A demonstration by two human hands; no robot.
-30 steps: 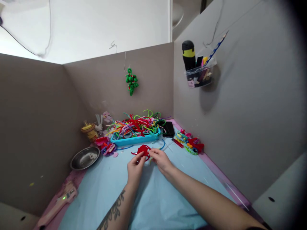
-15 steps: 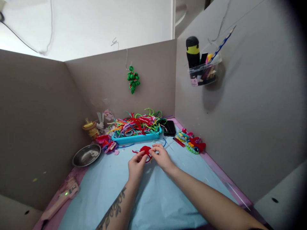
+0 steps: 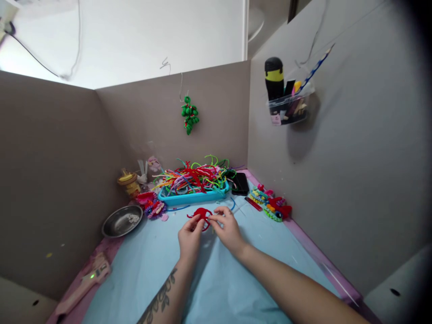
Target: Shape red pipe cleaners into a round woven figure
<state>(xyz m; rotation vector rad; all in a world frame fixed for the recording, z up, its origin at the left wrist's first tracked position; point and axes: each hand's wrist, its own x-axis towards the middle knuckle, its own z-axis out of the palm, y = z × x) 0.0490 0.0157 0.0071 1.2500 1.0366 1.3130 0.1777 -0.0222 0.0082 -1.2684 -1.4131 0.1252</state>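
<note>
Between my two hands, above the blue table cover (image 3: pixel 151 270), is a red pipe-cleaner piece (image 3: pixel 201 212) with a rounded body and thin strands sticking out. My left hand (image 3: pixel 191 231) pinches its lower left side between thumb and fingers. From the right, my right hand (image 3: pixel 227 227) closes thumb and index finger at its edge, on what looks like a strand. The fingertips hide part of the piece. Just behind it stands a blue tray (image 3: pixel 192 198) heaped with colourful pipe cleaners (image 3: pixel 199 175).
Left are a metal bowl (image 3: pixel 114 229) with small white bits, a pink glue gun (image 3: pixel 86 283) with a green light, and a lidded cup (image 3: pixel 128 181). A phone (image 3: pixel 240 184) and finished colourful pieces (image 3: pixel 270 202) lie right. Grey partitions (image 3: pixel 216 112) surround the table.
My right hand has shifted slightly left and down, its fingertips closer to my left thumb. The red piece is turned a little. The whole view has shifted slightly.
</note>
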